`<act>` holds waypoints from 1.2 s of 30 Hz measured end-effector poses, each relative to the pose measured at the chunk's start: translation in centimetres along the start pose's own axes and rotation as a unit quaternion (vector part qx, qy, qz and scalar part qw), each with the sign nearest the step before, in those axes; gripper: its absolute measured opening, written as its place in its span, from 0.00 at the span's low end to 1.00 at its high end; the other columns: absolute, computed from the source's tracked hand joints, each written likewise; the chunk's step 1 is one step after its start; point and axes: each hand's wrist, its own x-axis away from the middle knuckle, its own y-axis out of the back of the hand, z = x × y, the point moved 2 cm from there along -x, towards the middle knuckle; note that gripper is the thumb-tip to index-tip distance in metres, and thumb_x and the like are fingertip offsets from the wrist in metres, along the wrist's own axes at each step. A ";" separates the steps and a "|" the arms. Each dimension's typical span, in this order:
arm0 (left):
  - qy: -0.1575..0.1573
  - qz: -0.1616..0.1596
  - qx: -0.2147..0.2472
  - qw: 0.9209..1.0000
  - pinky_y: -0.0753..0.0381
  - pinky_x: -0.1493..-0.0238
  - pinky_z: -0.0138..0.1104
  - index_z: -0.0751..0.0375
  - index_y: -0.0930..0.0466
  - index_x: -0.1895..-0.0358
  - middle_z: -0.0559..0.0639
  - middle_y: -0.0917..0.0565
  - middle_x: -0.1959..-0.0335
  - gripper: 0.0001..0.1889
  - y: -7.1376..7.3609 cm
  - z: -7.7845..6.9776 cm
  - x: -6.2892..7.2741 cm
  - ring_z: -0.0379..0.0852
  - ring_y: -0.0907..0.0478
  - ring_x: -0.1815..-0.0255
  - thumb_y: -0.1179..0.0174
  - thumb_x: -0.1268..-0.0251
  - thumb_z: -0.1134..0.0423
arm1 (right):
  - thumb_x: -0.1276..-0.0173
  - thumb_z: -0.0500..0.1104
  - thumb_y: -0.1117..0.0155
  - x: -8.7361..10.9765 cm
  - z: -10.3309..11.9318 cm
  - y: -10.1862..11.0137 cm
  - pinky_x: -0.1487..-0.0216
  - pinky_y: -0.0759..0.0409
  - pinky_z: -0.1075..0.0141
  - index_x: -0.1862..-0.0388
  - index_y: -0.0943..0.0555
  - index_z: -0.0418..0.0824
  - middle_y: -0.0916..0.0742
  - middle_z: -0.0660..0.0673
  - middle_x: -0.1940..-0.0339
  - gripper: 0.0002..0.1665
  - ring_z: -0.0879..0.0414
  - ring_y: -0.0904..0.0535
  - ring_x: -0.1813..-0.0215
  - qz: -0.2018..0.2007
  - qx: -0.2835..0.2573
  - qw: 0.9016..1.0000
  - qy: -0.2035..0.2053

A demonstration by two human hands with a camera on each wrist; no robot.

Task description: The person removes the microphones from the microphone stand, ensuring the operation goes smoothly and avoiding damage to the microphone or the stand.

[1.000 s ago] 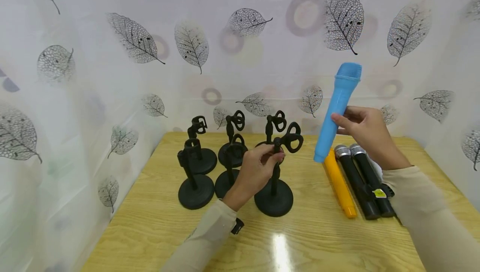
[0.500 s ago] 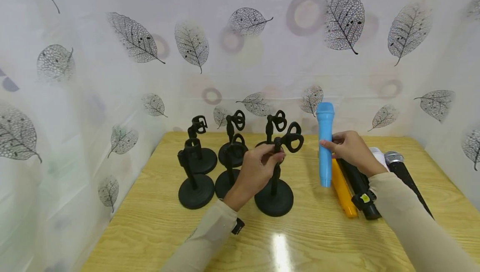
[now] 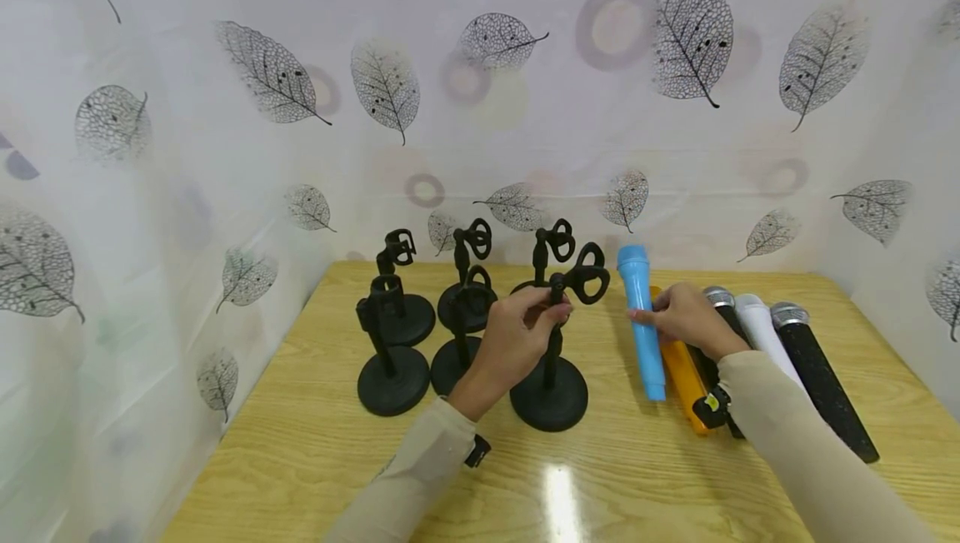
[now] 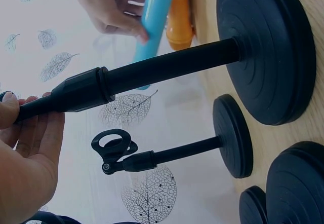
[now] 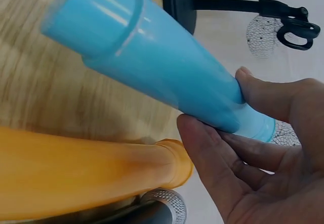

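My right hand (image 3: 686, 322) pinches a light blue microphone (image 3: 641, 326) between thumb and fingers, just left of an orange microphone (image 3: 681, 381). In the right wrist view the blue microphone (image 5: 172, 64) slants over the wooden table; whether its lower end touches the wood I cannot tell. My left hand (image 3: 513, 343) grips the upper stem of a black desk microphone stand (image 3: 551, 397), just below its ring-shaped clip. The left wrist view shows that stand's pole (image 4: 172, 67) running from my fingers to its round base (image 4: 268, 46).
Several more black stands (image 3: 393, 381) stand in two rows on the left of the table (image 3: 300, 460). Right of the orange microphone lie a black one with a silver head (image 3: 720, 297), a white one (image 3: 765, 331) and another black one (image 3: 821, 385). A leaf-print curtain (image 3: 525, 127) hangs behind.
My right hand has come down and slightly left with the blue microphone, from above the other microphones to beside the orange one. The left hand keeps its grip on the stand.
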 end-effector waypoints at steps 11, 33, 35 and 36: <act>0.004 -0.003 -0.001 1.000 0.15 0.57 0.30 0.65 0.14 0.57 0.51 0.14 0.61 0.08 0.1 0.0 0.0 0.43 0.13 0.62 0.37 0.27 0.63 | 0.29 0.49 0.30 -0.3 -0.2 -1.4 0.74 0.19 0.63 0.80 0.20 0.34 0.20 0.44 0.84 0.24 0.52 0.19 0.78 0.045 0.049 0.998 -0.015; 0.004 -0.003 0.000 1.000 0.15 0.58 0.30 0.64 0.14 0.57 0.51 0.14 0.61 0.07 0.1 0.0 0.0 0.48 0.13 0.62 0.38 0.27 0.63 | 0.33 0.52 0.27 -0.7 -0.2 -2.6 0.74 0.18 0.63 0.79 0.28 0.38 0.23 0.46 0.84 0.25 0.53 0.19 0.79 0.051 0.109 0.991 -0.055; 0.002 -0.004 0.000 1.000 0.15 0.58 0.30 0.65 0.14 0.57 0.52 0.14 0.61 0.08 0.0 0.0 0.0 0.48 0.13 0.62 0.37 0.27 0.63 | 0.33 0.52 0.27 -0.8 -0.2 -2.7 0.74 0.18 0.63 0.79 0.27 0.38 0.23 0.46 0.84 0.25 0.53 0.19 0.79 0.051 0.111 0.991 -0.059; 0.001 -0.005 0.000 1.000 0.15 0.58 0.30 0.65 0.14 0.56 0.52 0.14 0.61 0.08 0.0 0.0 0.0 0.48 0.13 0.62 0.37 0.27 0.63 | 0.33 0.52 0.27 -0.7 -0.2 -2.7 0.74 0.18 0.63 0.79 0.27 0.38 0.23 0.46 0.84 0.25 0.53 0.19 0.78 0.050 0.112 0.991 -0.060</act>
